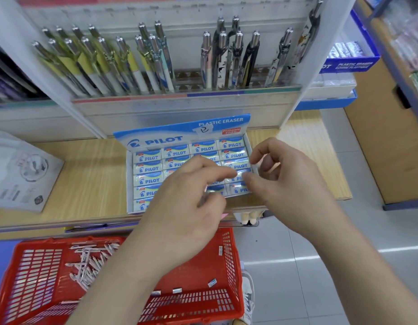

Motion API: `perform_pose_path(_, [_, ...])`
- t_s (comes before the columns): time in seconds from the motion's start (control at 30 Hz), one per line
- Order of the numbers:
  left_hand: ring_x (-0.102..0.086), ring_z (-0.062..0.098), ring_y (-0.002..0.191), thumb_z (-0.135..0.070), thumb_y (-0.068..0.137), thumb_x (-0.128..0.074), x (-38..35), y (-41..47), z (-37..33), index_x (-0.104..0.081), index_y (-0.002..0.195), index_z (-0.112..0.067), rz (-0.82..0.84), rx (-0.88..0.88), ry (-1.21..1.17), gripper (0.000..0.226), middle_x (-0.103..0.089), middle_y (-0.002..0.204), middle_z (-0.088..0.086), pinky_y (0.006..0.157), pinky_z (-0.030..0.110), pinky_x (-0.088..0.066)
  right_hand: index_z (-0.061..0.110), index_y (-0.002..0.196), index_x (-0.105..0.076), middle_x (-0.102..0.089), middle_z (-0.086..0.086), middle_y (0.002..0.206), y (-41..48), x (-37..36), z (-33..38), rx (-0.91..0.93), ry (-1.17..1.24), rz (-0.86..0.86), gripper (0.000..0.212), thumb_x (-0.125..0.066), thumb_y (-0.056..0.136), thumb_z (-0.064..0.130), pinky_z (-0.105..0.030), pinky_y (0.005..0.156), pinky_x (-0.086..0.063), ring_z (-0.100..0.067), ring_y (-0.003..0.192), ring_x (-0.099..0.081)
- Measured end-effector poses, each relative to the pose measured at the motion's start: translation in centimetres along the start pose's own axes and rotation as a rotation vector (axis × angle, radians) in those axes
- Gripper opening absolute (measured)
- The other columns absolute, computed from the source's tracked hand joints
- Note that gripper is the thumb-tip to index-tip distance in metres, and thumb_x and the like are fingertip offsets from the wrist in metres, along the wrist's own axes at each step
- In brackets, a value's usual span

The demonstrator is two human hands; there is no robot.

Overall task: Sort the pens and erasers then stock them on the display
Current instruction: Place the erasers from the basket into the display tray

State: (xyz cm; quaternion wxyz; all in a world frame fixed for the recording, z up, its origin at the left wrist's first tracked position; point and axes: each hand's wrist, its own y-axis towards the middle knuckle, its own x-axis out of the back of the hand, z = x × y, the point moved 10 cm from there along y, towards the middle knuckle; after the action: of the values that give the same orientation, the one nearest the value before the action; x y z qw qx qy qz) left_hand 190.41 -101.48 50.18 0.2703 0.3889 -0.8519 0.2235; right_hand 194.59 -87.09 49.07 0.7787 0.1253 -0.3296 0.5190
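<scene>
On my feed, the open blue-and-white cardboard box (189, 134) of wrapped white erasers (148, 168) sits on the pale wooden worktop (93, 174), below the clear rack of upright pens (154, 64). The left hand (186, 198) and right hand (287, 181) meet fingertip to fingertip on one eraser (238, 178) in the box's right column. I cannot tell whether they pinch it or only press. Below is a red plastic basket (231, 266) with pale pens (93, 261) and a few loose small erasers (212, 283).

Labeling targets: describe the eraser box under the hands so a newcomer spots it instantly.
On the wooden shelf in front of the white pen rack sits the open eraser box, raised lid reading PILOT. Unlike the dark blue eraser box far right, it shows rows of label-up erasers.
</scene>
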Motion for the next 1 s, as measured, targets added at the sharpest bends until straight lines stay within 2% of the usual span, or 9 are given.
perform_pose_path(0.03, [-0.055,0.001,0.101,-0.014,0.069,-0.044,0.6,-0.4,0.1,-0.068,0.107,-0.036,-0.008,0.023,-0.191,0.05,-0.058,0.102,-0.019,0.079,0.009,-0.043,0.027,0.081,-0.055,-0.05,0.007,0.072,-0.3,0.7,1.0,0.055,-0.052,-0.06,0.015,-0.068,0.079,0.02,-0.031,0.057,-0.043,-0.009,0.059,-0.048])
perform_pose_path(0.1, [-0.059,0.02,0.102,0.0,0.064,-0.045,1.6,-1.1,0.5,-0.068,0.107,-0.035,-0.016,0.038,-0.538,0.06,-0.063,0.105,-0.01,0.079,0.022,-0.053,0.025,0.079,-0.057,-0.054,0.006,0.071,-1.1,1.1,2.9,0.109,0.019,-0.109,0.009,-0.065,0.081,0.022,-0.025,0.054,-0.039,-0.009,0.057,-0.047])
perform_pose_path(0.2, [-0.065,0.022,0.095,0.003,0.069,-0.059,3.0,-1.9,0.7,-0.066,0.113,-0.03,-0.078,0.007,-0.735,0.055,-0.066,0.107,-0.004,0.08,0.034,-0.056,0.02,0.081,-0.06,-0.062,0.002,0.065,-2.0,-1.9,4.1,-0.045,0.455,0.122,0.007,-0.066,0.082,0.024,-0.026,0.05,-0.042,-0.009,0.052,-0.051])
perform_pose_path(0.37, [-0.069,0.011,0.086,-0.008,0.065,-0.082,4.5,-3.1,2.1,-0.066,0.106,-0.039,-0.241,0.104,-0.592,0.053,-0.068,0.106,-0.018,0.069,0.024,-0.056,0.015,0.09,-0.06,-0.069,-0.011,0.073,-3.8,-7.1,5.8,-0.201,0.766,0.448,0.017,-0.069,0.079,0.025,-0.024,0.058,-0.048,-0.02,0.065,-0.062])
perform_pose_path(0.53, [-0.069,0.004,0.09,-0.014,0.07,-0.074,5.3,-4.2,3.0,-0.066,0.108,-0.034,-0.182,0.066,-0.63,0.043,-0.069,0.106,-0.019,0.076,0.02,-0.054,0.013,0.08,-0.068,-0.062,-0.021,0.068,-3.4,-8.2,6.0,-0.226,0.841,0.351,0.003,-0.068,0.082,0.011,-0.039,0.063,-0.053,-0.026,0.063,-0.059])
perform_pose_path(0.63, [-0.066,-0.002,0.093,-0.012,0.079,-0.074,7.0,-4.8,4.3,-0.071,0.102,-0.029,-0.253,0.068,-0.533,0.029,-0.072,0.099,-0.017,0.079,0.013,-0.05,0.009,0.08,-0.068,-0.057,-0.007,0.062,-3.3,-8.3,6.2,-0.231,0.863,0.286,0.004,-0.071,0.079,0.012,-0.027,0.052,-0.051,-0.014,0.053,-0.052])
perform_pose_path(0.73, [-0.068,-0.002,0.075,-0.008,0.071,-0.077,8.3,-5.5,5.6,-0.073,0.087,-0.03,-0.415,0.119,-0.548,0.027,-0.074,0.082,-0.014,0.065,0.008,-0.049,0.014,0.083,-0.07,-0.067,-0.002,0.068,-3.3,-8.9,6.6,-0.247,0.882,0.267,0.017,-0.074,0.069,0.023,-0.024,0.05,-0.049,-0.014,0.057,-0.061])
perform_pose_path(0.9, [-0.063,0.005,0.068,-0.026,0.064,-0.084,8.6,-5.4,6.2,-0.074,0.084,-0.029,-0.429,0.085,-0.57,0.022,-0.07,0.076,-0.008,0.062,0.017,-0.05,0.006,0.094,-0.07,-0.073,-0.018,0.087,-2.8,-9.9,7.1,-0.239,0.868,0.246,0.02,-0.071,0.075,0.012,-0.051,0.077,-0.058,-0.036,0.081,-0.07])
perform_pose_path(1.0, [-0.066,0.008,0.079,-0.016,0.076,-0.074,8.9,-4.8,6.7,-0.074,0.092,-0.025,-0.361,0.07,-0.672,0.019,-0.072,0.087,-0.005,0.069,0.016,-0.051,0.013,0.093,-0.074,-0.071,-0.021,0.094,-2.2,-9.8,7.4,-0.171,0.778,0.252,0.014,-0.068,0.081,0.016,-0.037,0.07,-0.057,-0.038,0.082,-0.065])
